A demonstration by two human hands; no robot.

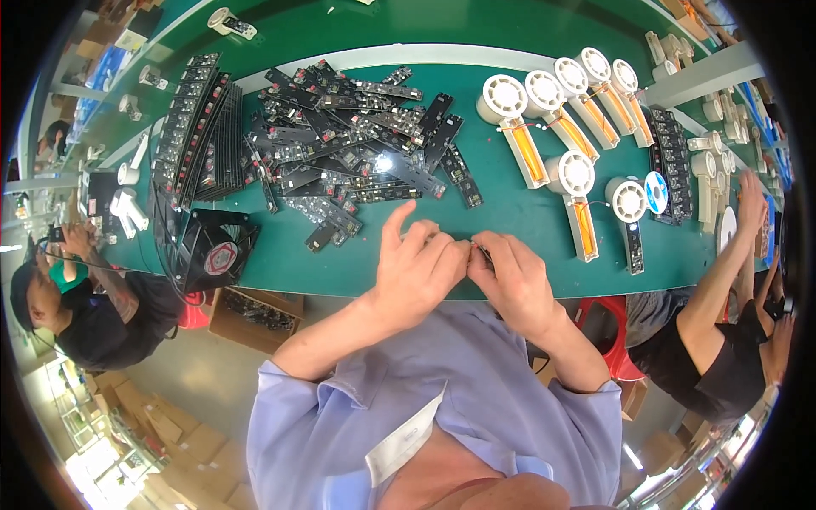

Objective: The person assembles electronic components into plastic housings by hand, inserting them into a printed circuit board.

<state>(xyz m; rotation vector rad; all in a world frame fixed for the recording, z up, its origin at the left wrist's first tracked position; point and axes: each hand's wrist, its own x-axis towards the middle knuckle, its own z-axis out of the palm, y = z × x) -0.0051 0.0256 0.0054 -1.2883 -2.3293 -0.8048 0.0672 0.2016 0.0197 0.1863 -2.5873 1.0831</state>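
Observation:
My left hand point(421, 265) and my right hand point(512, 274) meet over the front edge of the green workbench point(340, 268). The fingers of both are pinched together, fingertips nearly touching. A small dark piece shows at my right fingertips; most of it is hidden, so its kind is unclear. Beyond my left hand lies a loose heap of narrow black circuit boards point(340, 136). To the right of my hands are several white handheld fan bodies point(584, 225) with orange-yellow parts in their handles. One fan point(630, 204) has a black circuit board in its handle and a blue-and-white disc beside it.
Stacked circuit board panels point(200, 136) stand at the left, behind a black cooling fan point(217, 251). Another board panel point(671, 166) lies at the right. Below the bench are a cardboard box point(246, 319) and a red stool point(610, 327). People sit on both sides.

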